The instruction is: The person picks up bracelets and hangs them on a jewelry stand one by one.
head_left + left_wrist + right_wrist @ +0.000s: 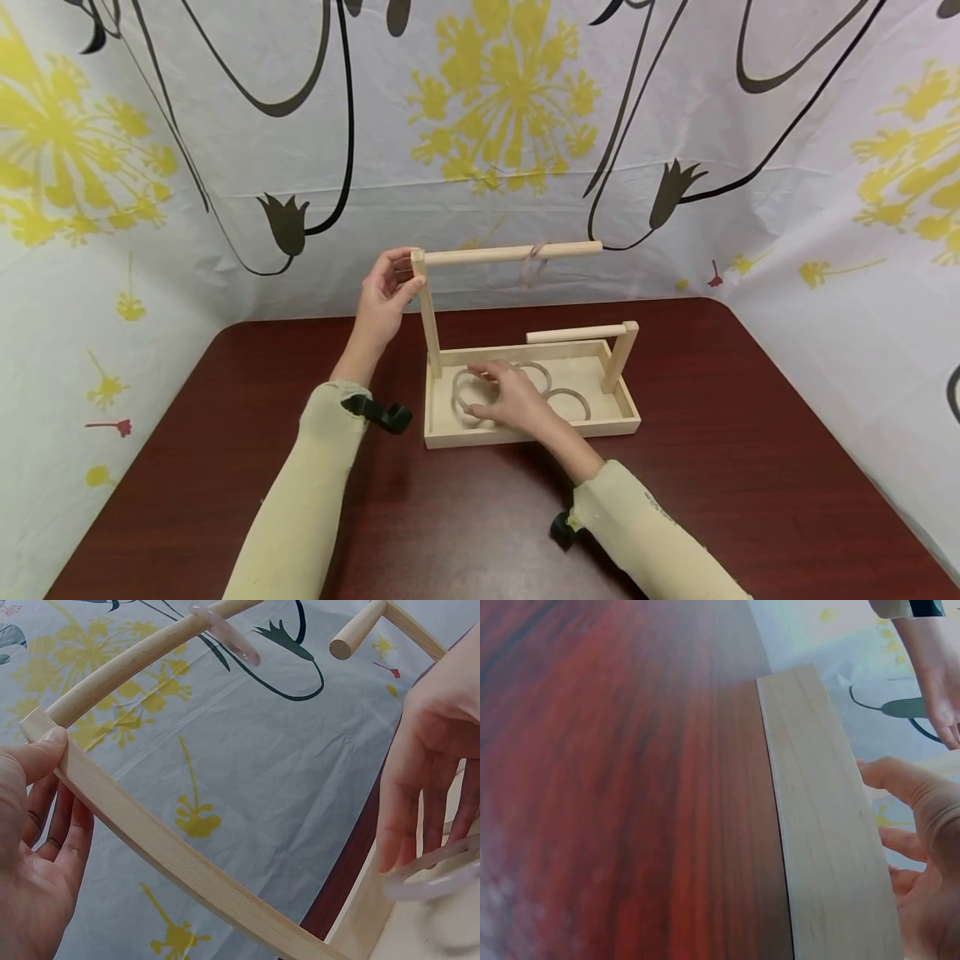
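My left hand (384, 292) grips the top of a tall wooden post (429, 325) at the left end of a shallow wooden tray (480, 438), thumb in front and fingers behind. From that post a long round bar (480, 256) runs right, with a pale translucent bangle (232, 637) hanging on it. My right hand (517, 402) is inside the tray, its thumb and fingers spread across a pale bangle (427, 889) near the left end. In the left wrist view this bangle is tilted at the fingertips, with a shadow under it.
Two more bangles, one behind (546, 379) and one in front (577, 396), lie in the tray's right half. A shorter post (619, 358) at the right end carries a short bar (576, 334) pointing left. The dark red table (750, 433) meets a patterned cloth (480, 208) behind.
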`<state>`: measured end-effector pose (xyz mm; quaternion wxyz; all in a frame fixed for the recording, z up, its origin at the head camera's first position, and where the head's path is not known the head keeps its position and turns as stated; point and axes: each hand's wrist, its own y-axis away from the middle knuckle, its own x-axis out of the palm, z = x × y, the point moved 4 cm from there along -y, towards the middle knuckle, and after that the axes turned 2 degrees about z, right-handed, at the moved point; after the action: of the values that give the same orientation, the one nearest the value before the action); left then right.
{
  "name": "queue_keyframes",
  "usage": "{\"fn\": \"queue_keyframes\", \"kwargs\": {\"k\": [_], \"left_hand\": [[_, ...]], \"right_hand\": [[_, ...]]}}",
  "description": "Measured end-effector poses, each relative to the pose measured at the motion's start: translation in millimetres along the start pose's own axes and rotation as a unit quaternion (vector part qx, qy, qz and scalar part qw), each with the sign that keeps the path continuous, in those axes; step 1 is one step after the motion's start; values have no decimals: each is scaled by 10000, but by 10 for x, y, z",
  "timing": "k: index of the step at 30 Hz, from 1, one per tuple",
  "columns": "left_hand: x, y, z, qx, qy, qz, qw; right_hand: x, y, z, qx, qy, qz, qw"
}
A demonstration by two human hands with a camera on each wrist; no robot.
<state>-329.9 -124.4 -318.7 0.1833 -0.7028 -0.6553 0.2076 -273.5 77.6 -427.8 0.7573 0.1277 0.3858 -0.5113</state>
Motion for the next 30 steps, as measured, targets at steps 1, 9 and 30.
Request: {"fn": "queue_keyframes", "kwargs": {"k": [1,9,30], "left_hand": [[0,3,-3,-5,2,1,10000],[7,9,-22,39,-5,21,10000],[10,18,-37,-41,-182,69,9998]], "right_hand": [[-3,-1,6,-47,-61,-13,10000],[-60,7,95,-364,-942,-61,9949],[-309,130,412,-570,-1710,-608,9817]]}}
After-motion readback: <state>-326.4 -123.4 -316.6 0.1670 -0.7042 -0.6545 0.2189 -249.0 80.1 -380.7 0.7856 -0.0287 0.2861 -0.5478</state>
